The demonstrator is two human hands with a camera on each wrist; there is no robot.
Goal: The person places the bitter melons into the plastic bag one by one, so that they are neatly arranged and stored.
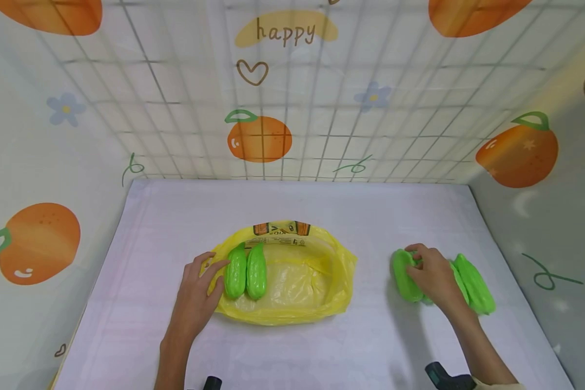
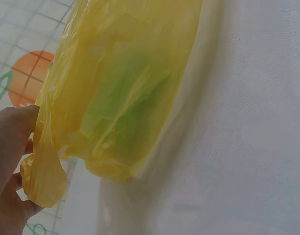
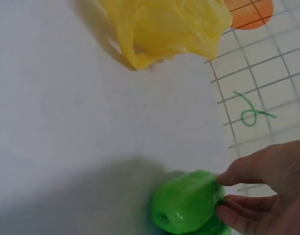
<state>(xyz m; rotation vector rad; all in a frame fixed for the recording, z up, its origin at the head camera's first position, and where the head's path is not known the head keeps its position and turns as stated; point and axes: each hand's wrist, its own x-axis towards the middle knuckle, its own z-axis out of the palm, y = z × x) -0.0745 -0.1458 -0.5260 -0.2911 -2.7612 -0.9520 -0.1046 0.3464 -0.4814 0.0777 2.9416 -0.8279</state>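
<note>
A yellow plastic bag lies spread with its mouth upward at the middle of the table. Inside, at its left end, two green cucumber-shaped vegetables lie side by side. My left hand holds the bag's left edge; in the left wrist view its thumb and fingers grip the thin plastic. To the right, my right hand pinches a green cucumber-shaped vegetable between thumb and fingers, clearer in the right wrist view. More of these green vegetables lie beside and partly beneath that hand.
The white tabletop extends around the bag. A grid-patterned cloth wall with printed oranges rises behind the table, and similar cloth walls stand left and right. Dark device parts show near the right wrist.
</note>
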